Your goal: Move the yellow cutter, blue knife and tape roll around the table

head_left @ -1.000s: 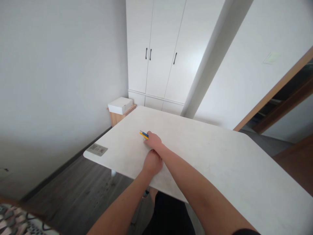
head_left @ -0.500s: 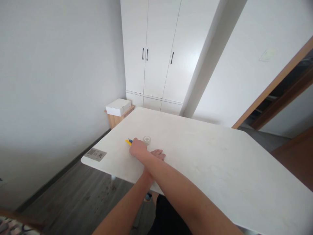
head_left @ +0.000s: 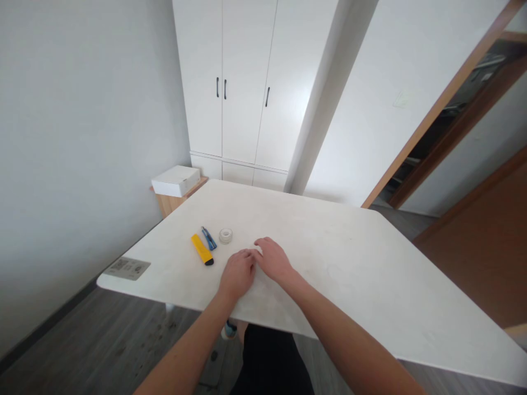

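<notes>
My left hand (head_left: 237,272) and my right hand (head_left: 274,258) rest palm down on the white table (head_left: 354,263), side by side and touching at the fingertips. Both lie flat with fingers stretched out and hold nothing. Just to the left of them lie a yellow utility knife (head_left: 201,249), a small blue tool (head_left: 209,238) and a small roll of clear tape (head_left: 225,236), all apart from my hands.
A grey label (head_left: 127,268) is stuck at the table's left corner. A white box (head_left: 175,180) sits on a wooden stand beyond the table. White cupboard doors (head_left: 242,82) fill the back wall. A doorway with a brown frame (head_left: 453,104) opens at the right.
My right hand let go of the yellow knife and blue tool and drew back to the right. The tape roll now lies uncovered. Both hands came to rest flat together.
</notes>
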The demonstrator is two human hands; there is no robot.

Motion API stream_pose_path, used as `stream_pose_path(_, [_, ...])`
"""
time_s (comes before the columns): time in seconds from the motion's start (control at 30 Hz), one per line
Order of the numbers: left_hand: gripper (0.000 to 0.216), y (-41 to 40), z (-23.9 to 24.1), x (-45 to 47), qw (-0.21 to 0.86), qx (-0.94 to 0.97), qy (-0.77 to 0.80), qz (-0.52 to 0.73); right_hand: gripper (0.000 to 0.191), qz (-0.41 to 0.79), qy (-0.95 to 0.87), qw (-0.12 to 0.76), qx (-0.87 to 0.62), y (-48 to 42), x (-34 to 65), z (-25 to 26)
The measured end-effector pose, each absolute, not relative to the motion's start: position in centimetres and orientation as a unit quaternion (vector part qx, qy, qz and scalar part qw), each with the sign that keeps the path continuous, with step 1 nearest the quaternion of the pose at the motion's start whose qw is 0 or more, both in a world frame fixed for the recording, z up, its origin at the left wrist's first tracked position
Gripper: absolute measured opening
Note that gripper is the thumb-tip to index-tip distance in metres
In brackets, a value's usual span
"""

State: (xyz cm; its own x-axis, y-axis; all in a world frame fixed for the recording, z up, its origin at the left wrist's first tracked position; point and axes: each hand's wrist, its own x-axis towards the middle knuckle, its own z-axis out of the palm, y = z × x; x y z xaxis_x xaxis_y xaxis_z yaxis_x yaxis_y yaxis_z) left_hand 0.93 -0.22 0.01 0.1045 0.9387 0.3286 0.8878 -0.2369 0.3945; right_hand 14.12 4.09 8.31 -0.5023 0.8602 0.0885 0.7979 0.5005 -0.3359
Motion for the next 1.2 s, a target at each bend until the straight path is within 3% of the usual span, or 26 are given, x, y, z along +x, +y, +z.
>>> stream_pose_path(0.33, [0.035,0.1,-0.1,0.7,0.007,0.738,0.615,0.276,0.051,0.017,-0.761,0.144,-0.632,4.9,38.5,1.6])
stream_pose_path(0.5, [0.037,0.1,-0.1,0.5,0.003,0.741,0.616,0.268,0.067,0.000,-0.769,0.109,-0.630,2.5,39.1,0.7])
stream_pose_path(0.77, [0.038,0.2,0.0,0.2,-0.001,0.742,0.612,0.272,0.064,0.066,-0.823,0.108,-0.554,1.7,38.6,2.3])
stream_pose_path(1.2, [0.040,0.1,0.0,0.2,-0.006,0.745,0.615,0.257,0.071,0.057,-0.798,0.094,-0.593,1.8,38.3,2.0])
